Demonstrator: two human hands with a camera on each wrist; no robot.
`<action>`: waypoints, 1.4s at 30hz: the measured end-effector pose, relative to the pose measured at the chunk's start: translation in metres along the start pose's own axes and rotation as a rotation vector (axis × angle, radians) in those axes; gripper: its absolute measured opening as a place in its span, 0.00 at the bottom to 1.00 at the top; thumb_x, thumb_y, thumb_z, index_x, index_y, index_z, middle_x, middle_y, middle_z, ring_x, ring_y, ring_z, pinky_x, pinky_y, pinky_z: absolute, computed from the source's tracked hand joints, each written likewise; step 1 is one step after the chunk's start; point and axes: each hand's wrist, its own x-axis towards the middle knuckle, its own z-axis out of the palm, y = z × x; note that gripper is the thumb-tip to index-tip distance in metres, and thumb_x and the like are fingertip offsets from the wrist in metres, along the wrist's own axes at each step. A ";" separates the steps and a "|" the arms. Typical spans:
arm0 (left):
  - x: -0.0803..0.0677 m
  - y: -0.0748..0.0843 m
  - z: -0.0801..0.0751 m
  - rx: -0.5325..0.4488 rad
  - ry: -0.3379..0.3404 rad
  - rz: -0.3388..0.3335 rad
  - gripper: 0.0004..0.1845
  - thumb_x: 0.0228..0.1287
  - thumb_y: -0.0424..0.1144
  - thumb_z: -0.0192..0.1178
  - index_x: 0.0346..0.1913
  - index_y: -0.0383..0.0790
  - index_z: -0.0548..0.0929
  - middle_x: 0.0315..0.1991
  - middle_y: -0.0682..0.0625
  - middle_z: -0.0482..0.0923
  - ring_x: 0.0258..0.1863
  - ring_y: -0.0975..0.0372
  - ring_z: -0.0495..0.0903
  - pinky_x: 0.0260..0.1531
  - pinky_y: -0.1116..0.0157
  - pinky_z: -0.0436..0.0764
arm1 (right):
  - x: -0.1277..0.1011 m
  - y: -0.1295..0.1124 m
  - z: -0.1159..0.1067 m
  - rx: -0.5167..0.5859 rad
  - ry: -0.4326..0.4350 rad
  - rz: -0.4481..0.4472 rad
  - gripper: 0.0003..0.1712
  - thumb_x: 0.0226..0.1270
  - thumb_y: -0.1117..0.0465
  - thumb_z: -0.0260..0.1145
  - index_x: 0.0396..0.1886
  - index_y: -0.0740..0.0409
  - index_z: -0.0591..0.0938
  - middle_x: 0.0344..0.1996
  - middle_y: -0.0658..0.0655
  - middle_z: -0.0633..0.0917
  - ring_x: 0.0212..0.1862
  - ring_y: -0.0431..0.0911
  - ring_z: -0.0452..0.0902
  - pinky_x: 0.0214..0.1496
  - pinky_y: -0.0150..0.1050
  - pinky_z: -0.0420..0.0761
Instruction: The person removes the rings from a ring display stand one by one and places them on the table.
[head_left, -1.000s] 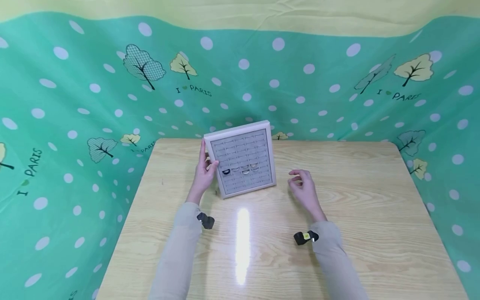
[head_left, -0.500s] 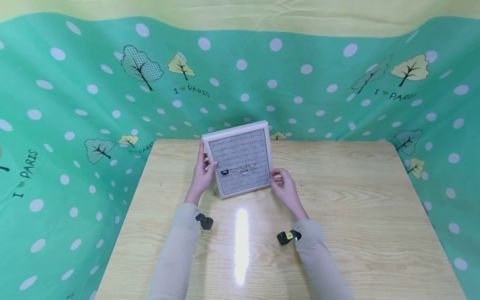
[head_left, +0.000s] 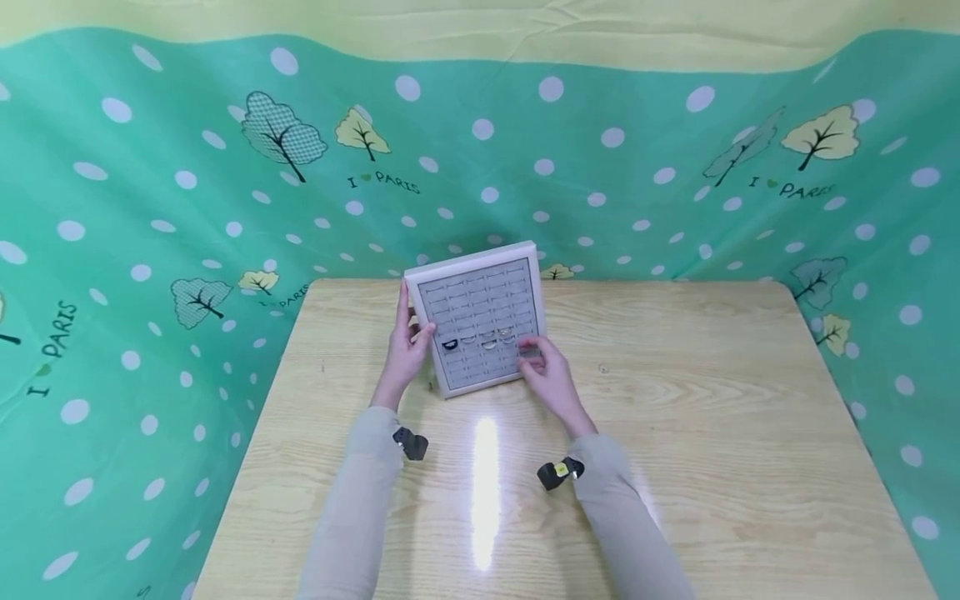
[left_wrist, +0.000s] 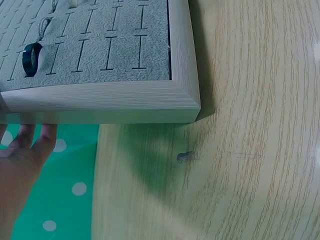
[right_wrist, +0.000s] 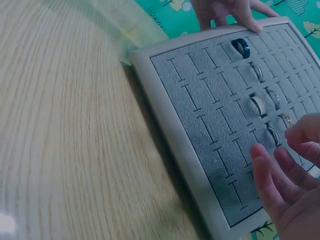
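The left hand (head_left: 406,346) grips the left edge of the ring tray (head_left: 480,317), propping it tilted on the table (head_left: 712,400). The right hand (head_left: 546,375), fingers loosely curled and holding nothing, hovers over the tray's lower right slots, just beside 5 rings (right_wrist: 257,105).

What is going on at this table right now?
A person is propping a grey ring display tray up on its edge on a wooden table. The left hand holds the tray's left frame edge. The right hand is at the slotted pad, its fingers near the ring slots at the right end of the row; no ring is clearly pinched. A dark ring and several pale rings sit in one row of slots.
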 end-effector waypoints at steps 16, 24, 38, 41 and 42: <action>-0.001 0.002 -0.001 0.006 -0.005 -0.025 0.45 0.70 0.24 0.49 0.77 0.51 0.33 0.57 0.31 0.64 0.50 0.39 0.75 0.52 0.52 0.78 | 0.007 -0.026 0.015 0.024 0.114 -0.083 0.13 0.58 0.80 0.62 0.44 0.78 0.76 0.31 0.68 0.77 0.30 0.51 0.73 0.31 0.27 0.75; 0.001 -0.004 -0.002 0.009 -0.008 -0.004 0.45 0.70 0.24 0.50 0.77 0.51 0.33 0.58 0.31 0.65 0.51 0.39 0.75 0.52 0.51 0.78 | 0.008 -0.019 0.027 -0.009 0.245 -0.136 0.10 0.58 0.76 0.67 0.40 0.74 0.78 0.25 0.64 0.75 0.26 0.47 0.68 0.25 0.26 0.68; 0.003 -0.031 -0.003 0.035 0.015 0.003 0.46 0.72 0.31 0.52 0.76 0.69 0.36 0.56 0.35 0.66 0.48 0.41 0.77 0.51 0.51 0.79 | 0.003 -0.018 0.032 0.026 0.243 -0.084 0.06 0.62 0.76 0.63 0.40 0.74 0.79 0.27 0.66 0.78 0.27 0.48 0.70 0.27 0.25 0.70; 0.004 -0.032 -0.003 0.035 0.021 0.016 0.46 0.72 0.31 0.52 0.75 0.71 0.37 0.55 0.36 0.66 0.47 0.42 0.78 0.50 0.52 0.80 | 0.004 -0.019 0.032 0.028 0.228 -0.079 0.06 0.62 0.77 0.62 0.39 0.75 0.79 0.28 0.66 0.78 0.28 0.47 0.70 0.28 0.26 0.71; 0.004 -0.032 -0.003 0.033 0.022 0.017 0.46 0.72 0.31 0.52 0.75 0.71 0.37 0.55 0.36 0.66 0.47 0.42 0.78 0.50 0.52 0.80 | 0.004 -0.020 0.031 0.032 0.221 -0.075 0.06 0.62 0.77 0.62 0.39 0.75 0.78 0.28 0.66 0.78 0.29 0.47 0.70 0.28 0.26 0.71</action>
